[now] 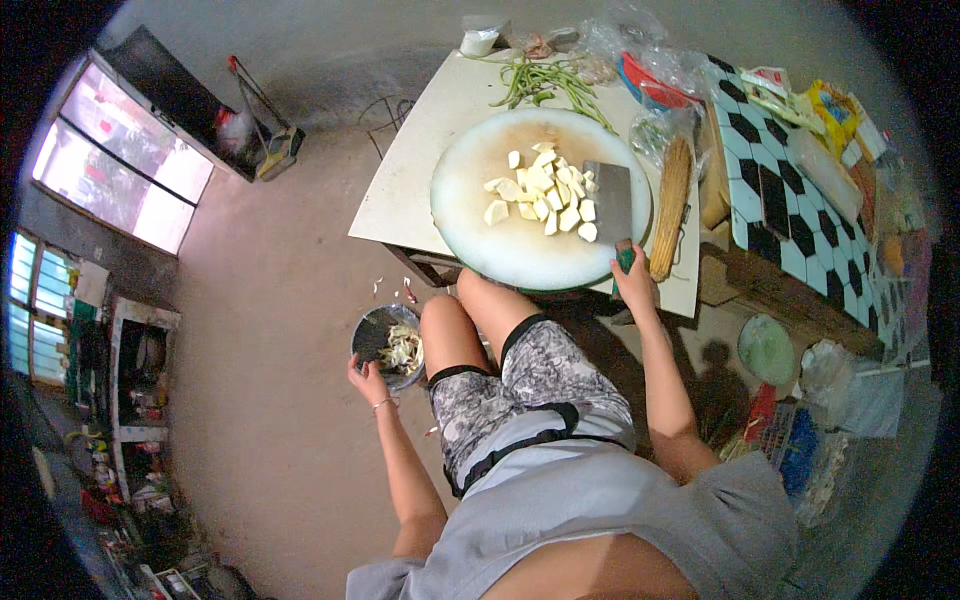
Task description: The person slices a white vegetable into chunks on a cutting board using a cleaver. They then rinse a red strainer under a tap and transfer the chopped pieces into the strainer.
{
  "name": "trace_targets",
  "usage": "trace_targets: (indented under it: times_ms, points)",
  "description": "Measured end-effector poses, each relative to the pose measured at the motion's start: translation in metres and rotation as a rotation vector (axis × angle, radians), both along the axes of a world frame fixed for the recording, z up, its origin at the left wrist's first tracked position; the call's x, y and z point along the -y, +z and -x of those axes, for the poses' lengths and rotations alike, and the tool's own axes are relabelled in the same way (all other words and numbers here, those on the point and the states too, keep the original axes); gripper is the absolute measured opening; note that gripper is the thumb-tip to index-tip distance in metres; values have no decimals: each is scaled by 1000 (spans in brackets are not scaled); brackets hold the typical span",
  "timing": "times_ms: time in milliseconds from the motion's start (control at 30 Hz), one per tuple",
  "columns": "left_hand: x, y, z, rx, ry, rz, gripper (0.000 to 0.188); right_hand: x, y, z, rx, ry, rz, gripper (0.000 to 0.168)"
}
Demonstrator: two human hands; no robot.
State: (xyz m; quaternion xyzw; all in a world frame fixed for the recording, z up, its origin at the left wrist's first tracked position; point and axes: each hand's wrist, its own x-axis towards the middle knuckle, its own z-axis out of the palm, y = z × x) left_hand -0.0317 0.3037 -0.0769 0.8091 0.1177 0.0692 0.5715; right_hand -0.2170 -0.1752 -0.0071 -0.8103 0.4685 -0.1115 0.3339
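My right hand [637, 281] grips the green handle of a broad-bladed cleaver [611, 196]. Its blade rests flat on the right side of a round, pale cutting board [510, 251], beside a heap of cut whitish vegetable chunks [555, 187], perhaps potato. Down at the left, my left hand [369, 382] is at the near rim of a bucket [365, 330] on the floor. Its thumb and fingers are apart, and nothing shows between them. Inside the bucket lie pale peelings [403, 347]. A bracelet circles the left wrist.
The board lies on a white table [409, 187]. Green beans [551, 82], a red basin [656, 81] and a bundled-straw brush [671, 210] surround it. A counter with black-and-white hexagon tiles [795, 217] stands right. Scraps [409, 291] litter the floor near the bucket.
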Motion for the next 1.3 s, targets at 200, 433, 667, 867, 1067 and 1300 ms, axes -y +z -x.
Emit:
trace_targets:
  times_ms: [200, 433, 667, 867, 1067, 1300]
  points:
    - [87, 38, -34, 236, -266, -5, 43, -3, 2, -9, -1, 19, -64, 65]
    - [262, 70, -71, 474, -872, -304, 50, -9, -28, 6, -127, 66, 236, 71]
    - [323, 86, -104, 194, -997, -240, 44, -6, 14, -7, -548, 20, -106, 75]
    - [318, 107, -109, -304, -867, -258, 35, 23, 23, -28, -733, 159, -73, 75]
    - [183, 278, -145, -724, -895, -246, 25, 8, 103, -115, -575, 324, -236, 77]
    - [-27, 264, -38, -420, 91, 147, 19, -50, 49, -217, -542, 793, -305, 56]
